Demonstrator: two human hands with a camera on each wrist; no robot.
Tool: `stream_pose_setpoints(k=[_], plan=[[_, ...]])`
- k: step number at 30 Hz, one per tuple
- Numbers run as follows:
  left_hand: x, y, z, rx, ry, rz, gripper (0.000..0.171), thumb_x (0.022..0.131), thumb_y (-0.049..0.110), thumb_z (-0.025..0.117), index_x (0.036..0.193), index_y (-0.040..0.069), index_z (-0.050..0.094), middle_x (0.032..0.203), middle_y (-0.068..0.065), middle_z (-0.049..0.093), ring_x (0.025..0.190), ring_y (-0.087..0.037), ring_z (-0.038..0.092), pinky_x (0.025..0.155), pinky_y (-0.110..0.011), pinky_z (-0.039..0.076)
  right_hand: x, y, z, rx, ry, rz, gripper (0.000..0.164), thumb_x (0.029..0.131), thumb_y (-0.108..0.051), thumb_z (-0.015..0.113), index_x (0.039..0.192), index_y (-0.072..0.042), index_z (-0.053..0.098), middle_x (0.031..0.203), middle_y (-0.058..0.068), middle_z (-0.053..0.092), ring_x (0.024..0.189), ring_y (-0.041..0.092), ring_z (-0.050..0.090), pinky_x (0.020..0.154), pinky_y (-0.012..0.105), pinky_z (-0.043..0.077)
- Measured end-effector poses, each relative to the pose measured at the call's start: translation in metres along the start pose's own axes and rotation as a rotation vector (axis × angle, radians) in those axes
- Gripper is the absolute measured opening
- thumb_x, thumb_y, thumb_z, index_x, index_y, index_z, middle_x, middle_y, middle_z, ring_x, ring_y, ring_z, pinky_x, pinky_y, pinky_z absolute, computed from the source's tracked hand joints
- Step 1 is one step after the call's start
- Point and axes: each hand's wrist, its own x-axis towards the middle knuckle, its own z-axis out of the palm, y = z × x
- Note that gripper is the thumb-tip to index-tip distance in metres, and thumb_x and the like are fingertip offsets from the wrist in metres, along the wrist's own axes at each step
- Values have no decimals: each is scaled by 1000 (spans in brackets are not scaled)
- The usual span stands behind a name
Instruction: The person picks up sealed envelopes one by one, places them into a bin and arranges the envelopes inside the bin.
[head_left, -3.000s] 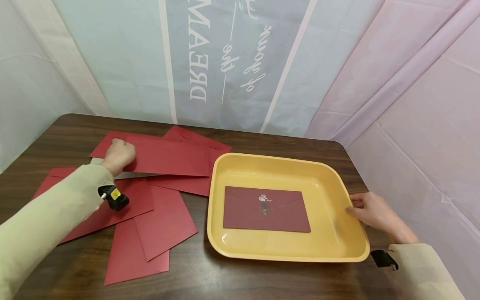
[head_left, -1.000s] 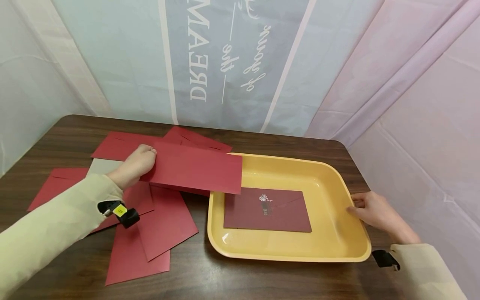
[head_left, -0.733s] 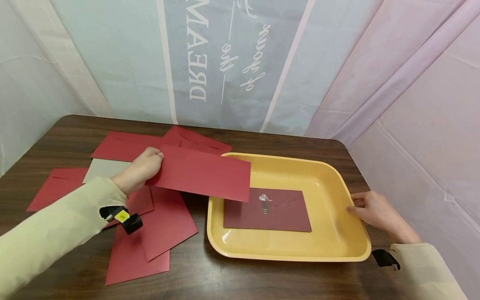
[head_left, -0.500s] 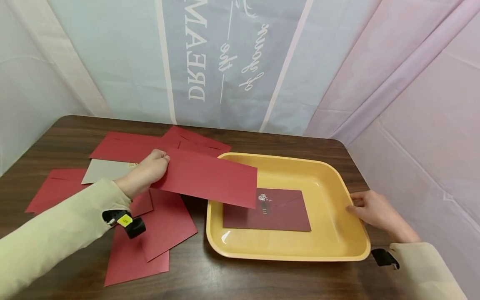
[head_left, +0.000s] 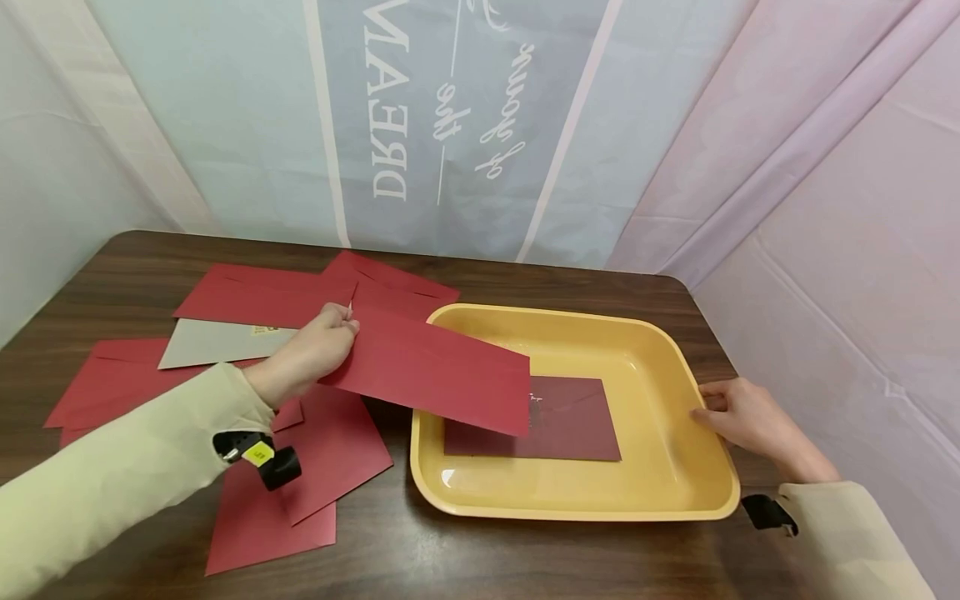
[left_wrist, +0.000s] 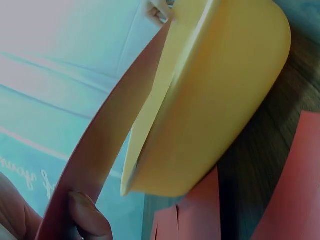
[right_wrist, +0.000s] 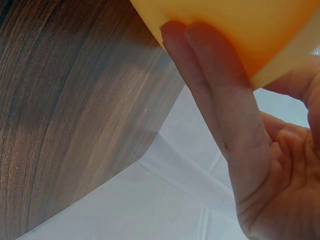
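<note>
My left hand (head_left: 318, 346) pinches one end of a red envelope (head_left: 442, 371), thumb on one face as the left wrist view shows. The envelope's far end hangs tilted over the left rim of a yellow plastic tray (head_left: 660, 500). Inside the tray lies a dark maroon envelope (head_left: 577, 421) with a white print, its left part covered by the red one. My right hand (head_left: 746, 421) grips the tray's right rim. In the right wrist view, straight fingers (right_wrist: 220, 85) lie against the tray's outer wall, with the thumb on the rim's other side.
Several red envelopes (head_left: 345, 450) overlap on the dark wooden table (head_left: 420, 550) left of the tray. A pale grey envelope (head_left: 202, 343) with a small gold mark lies among them. Printed fabric (head_left: 465, 125) hangs behind the table, and a pale cloth stands along its right.
My left hand has lifted the red envelope off the pile and moved right and nearer, bringing its end over the tray. The grey envelope beneath is uncovered. The right hand stays at the rim.
</note>
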Motion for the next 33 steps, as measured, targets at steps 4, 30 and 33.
stream_pose_setpoints(k=[4,30,33], plan=[[0,4,8,-18,-19,14,46,104,12,23,139,-15,13,143,-33,18,132,-42,25,107,-49,27,0,1,0,8,-5,1,40,82,-12,69,109,16,62,84,21,72,69,22,70,58,26,50],[10,26,40,-34,-170,4,43,99,10,46,133,-4,22,125,-24,55,87,-16,64,86,-36,51,1,1,0,2,8,-3,37,82,-11,70,108,15,63,83,21,72,70,24,70,59,26,51],[12,28,46,-53,-180,7,42,99,8,48,131,-4,24,121,-23,58,82,-14,65,81,-33,52,0,1,0,8,10,-2,37,82,-10,70,108,16,63,83,21,72,69,24,70,59,26,50]])
